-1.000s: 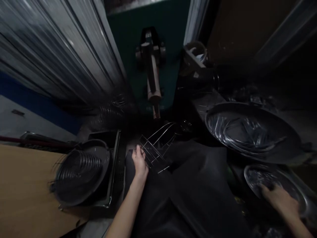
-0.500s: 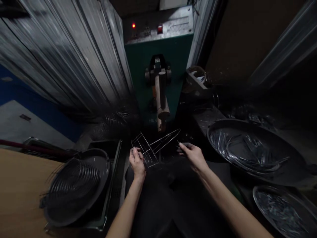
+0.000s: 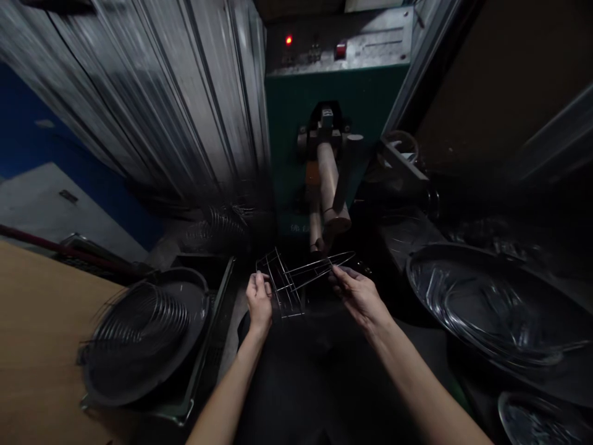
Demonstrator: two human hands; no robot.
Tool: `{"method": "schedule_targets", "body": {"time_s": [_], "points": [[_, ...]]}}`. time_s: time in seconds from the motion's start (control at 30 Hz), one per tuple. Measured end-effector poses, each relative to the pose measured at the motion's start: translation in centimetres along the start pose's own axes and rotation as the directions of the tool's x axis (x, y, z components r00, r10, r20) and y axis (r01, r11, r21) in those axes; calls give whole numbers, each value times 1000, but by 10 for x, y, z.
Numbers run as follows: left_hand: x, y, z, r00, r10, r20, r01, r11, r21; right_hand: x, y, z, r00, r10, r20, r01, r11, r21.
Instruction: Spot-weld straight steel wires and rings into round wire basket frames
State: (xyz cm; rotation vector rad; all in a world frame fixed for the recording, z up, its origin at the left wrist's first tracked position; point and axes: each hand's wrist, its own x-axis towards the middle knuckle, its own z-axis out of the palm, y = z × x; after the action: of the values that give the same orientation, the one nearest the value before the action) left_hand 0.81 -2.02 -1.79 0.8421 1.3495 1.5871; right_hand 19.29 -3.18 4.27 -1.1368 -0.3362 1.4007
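My left hand [image 3: 259, 301] is closed on the left end of a thin wire frame [image 3: 291, 287]. The frame has crossing rods on the left and a long narrow loop stretching right. My right hand [image 3: 359, 293] pinches at a short wire piece [image 3: 323, 270], which lies across the loop. Whether the piece touches the loop, I cannot tell. Just above the loop are the two thick rounded arms [image 3: 334, 217] of a green machine [image 3: 291, 123], probably a spot welder.
On the left, a dark round pan [image 3: 115, 386] holds curved wires. To the right, a large dark pan [image 3: 498, 256] carries bundled long wires, with a smaller bowl [image 3: 504, 405] of short metal pieces below it. A red light [image 3: 289, 40] glows on the machine's panel.
My right hand has brought the short wire piece from beside the frame onto its loop. The left hand still grips the frame. The whole view has shifted, placing the machine further right.
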Motion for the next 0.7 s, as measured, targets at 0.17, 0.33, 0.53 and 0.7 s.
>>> {"method": "schedule_targets", "body": {"time_s": [0.17, 0.33, 0.53, 0.7], "points": [[2, 5, -2, 1000, -19, 5, 19, 1000, 15, -2, -4, 8, 997, 41, -60, -40, 999, 31], [5, 8, -3, 998, -53, 21, 53, 999, 9, -4, -5, 12, 996, 45, -72, -42, 998, 37], [11, 16, -1, 998, -59, 18, 59, 998, -2, 1, -5, 18, 995, 41, -93, -36, 998, 53], [14, 22, -2, 995, -97, 32, 97, 995, -17, -2, -8, 23, 993, 63, -96, -58, 997, 56]]}}
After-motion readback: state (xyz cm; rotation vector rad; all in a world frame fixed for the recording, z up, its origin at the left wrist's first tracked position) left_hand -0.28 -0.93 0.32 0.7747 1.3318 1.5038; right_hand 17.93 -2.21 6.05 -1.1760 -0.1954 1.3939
